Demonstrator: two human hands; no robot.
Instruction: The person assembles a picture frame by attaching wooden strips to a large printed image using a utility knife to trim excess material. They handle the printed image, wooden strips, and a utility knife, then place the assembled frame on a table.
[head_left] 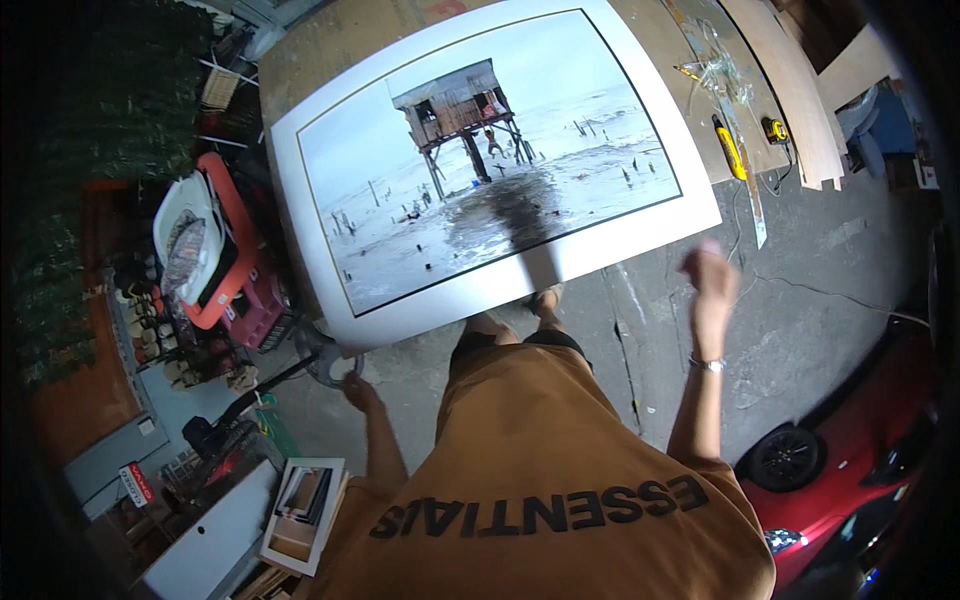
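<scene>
A large matted picture (590, 195) lies on a brown board-topped table (325, 40). Its wide white border frames a scene of a wooden hut on stilts above shallow water, and a shadow falls across its near edge. My right hand (712, 275), with a metal band at the wrist, is raised off the picture's near right corner; its fingers are smeared by motion. Low on the left, my left hand (362, 392) hangs just off the near left corner, beside a round, see-through object (330, 362). How its fingers are held is too small and dim to make out.
At the table's right lie a yellow utility knife (730, 147), a yellow tape measure (774, 130), a metal ruler (757, 212) and crumpled clear plastic (724, 78). A red car (850, 450) stands at lower right. Stacked tubs (222, 245) and a small framed picture (303, 512) are left.
</scene>
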